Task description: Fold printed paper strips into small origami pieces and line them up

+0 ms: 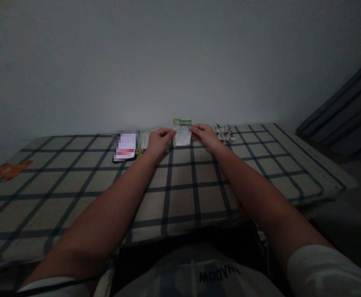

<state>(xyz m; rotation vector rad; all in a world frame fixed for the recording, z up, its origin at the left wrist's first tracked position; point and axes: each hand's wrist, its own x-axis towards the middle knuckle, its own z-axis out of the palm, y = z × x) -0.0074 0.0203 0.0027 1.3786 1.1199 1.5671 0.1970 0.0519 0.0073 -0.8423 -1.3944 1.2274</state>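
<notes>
Between my two hands a small green and white printed packet (183, 134) is held upright, its printed side facing me. My left hand (159, 142) pinches its left edge. On the opposite edge, the fingers of my right hand (205, 136) are closed. Behind and left of my left hand lies a green printed packet or sheet (144, 140), partly hidden by that hand. A crumpled pile of small patterned pieces (225, 133) sits just right of my right hand; their kind is unclear.
A phone (125, 146) with a lit, blurred screen lies left of my left hand. The checked cloth (180, 185) covers the table, which meets a plain wall (180, 62). An orange figure (9, 170) shows at the far left; a dark curtain (344, 99) hangs at right.
</notes>
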